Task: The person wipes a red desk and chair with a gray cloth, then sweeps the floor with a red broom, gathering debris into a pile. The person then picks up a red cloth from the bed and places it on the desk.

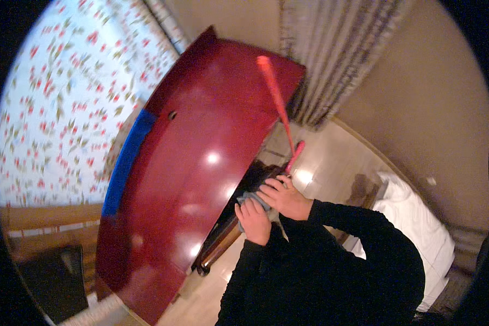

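A crumpled grey-blue cloth (250, 198) is bunched between my two hands, in front of my body. My left hand (254, 220) lies over its near side, fingers bent and pressed close together on it. On the other side, my right hand (286, 199) curls its fingers over the cloth, with the fingertips next to a dark piece beneath. Just beyond the right fingertips is a short pink-red rod (295, 156). A longer red stick (277, 100), thicker at its top end, slants upward past the edge of the red desk (201, 136). What lies under both palms is hidden.
Blue tape or trim (126, 163) runs along the desk's far edge. Below the near edge is a dark piece with a wooden rail (220, 252). A striped curtain (337, 60) hangs behind, a floral panel (76, 108) stands left, and white fabric (413, 217) lies right.
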`<state>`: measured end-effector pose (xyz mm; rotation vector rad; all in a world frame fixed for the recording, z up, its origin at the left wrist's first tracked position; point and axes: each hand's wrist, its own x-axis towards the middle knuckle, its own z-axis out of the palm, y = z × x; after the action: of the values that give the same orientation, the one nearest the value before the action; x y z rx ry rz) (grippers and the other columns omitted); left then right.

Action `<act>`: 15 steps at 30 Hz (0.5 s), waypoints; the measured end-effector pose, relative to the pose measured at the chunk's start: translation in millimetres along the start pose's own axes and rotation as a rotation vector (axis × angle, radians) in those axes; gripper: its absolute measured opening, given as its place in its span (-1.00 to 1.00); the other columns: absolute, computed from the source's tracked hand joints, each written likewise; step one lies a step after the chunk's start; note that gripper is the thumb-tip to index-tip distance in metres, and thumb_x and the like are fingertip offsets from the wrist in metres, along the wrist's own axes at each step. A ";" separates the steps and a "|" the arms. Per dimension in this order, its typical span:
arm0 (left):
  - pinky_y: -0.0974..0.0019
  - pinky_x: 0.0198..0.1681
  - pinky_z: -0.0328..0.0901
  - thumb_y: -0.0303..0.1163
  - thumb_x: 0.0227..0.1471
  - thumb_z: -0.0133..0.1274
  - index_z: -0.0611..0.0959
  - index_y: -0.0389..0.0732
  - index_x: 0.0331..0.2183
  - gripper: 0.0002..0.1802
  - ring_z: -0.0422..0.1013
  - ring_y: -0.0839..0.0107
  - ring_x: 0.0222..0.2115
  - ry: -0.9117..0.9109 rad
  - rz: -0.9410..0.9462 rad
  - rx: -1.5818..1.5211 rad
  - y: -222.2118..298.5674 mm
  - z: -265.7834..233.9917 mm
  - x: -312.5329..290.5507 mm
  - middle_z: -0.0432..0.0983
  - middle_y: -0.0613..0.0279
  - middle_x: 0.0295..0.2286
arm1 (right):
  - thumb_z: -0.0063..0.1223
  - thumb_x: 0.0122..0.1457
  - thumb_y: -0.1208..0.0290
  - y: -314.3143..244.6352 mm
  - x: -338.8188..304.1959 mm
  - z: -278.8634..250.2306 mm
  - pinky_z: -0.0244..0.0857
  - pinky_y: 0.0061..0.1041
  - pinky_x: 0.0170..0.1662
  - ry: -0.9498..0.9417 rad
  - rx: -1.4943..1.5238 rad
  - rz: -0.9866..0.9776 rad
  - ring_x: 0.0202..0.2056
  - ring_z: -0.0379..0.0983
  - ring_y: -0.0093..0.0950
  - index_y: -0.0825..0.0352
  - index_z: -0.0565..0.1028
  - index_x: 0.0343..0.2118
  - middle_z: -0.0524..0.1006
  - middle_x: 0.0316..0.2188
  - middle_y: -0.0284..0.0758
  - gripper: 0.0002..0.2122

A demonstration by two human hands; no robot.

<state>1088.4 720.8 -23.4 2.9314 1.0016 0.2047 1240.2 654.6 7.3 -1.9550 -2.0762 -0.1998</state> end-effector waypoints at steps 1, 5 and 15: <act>-0.15 0.18 0.02 -0.40 -0.01 -0.12 0.49 -0.44 -0.19 -0.64 0.29 0.02 -0.06 0.008 -0.045 -0.006 -10.2 -3.7 -12.1 0.37 -0.13 -0.12 | -0.06 0.00 0.33 -13.3 7.2 5.0 -0.01 -0.23 0.15 -0.009 0.065 -0.051 0.06 0.26 -0.37 0.25 0.48 -0.08 0.45 -0.09 -0.33 -0.63; -0.29 0.21 -0.13 -0.41 -0.02 -0.11 0.47 -0.45 -0.12 -0.58 0.28 0.03 -0.03 0.050 -0.216 0.078 -53.5 -22.1 -74.5 0.37 -0.10 -0.10 | -0.07 0.03 0.36 -79.8 28.9 26.9 -0.06 -0.20 0.17 -0.027 0.272 -0.231 0.08 0.24 -0.30 0.39 0.47 -0.09 0.45 -0.07 -0.24 -0.63; -0.48 0.18 -0.42 -0.47 -0.03 -0.12 0.49 -0.42 -0.08 -0.57 0.16 0.10 0.16 -0.038 -0.523 0.195 -114.5 -47.5 -166.5 0.37 -0.02 -0.03 | -0.10 0.02 0.35 -202.0 60.0 52.6 -0.04 -0.22 0.17 -0.112 0.263 -0.412 0.04 0.25 -0.29 0.47 0.44 -0.08 0.42 -0.08 -0.19 -0.60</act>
<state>882.0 709.3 -4.0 2.6848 1.8162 0.0317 1031.3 712.2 -6.5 -1.4051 -2.4180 0.1010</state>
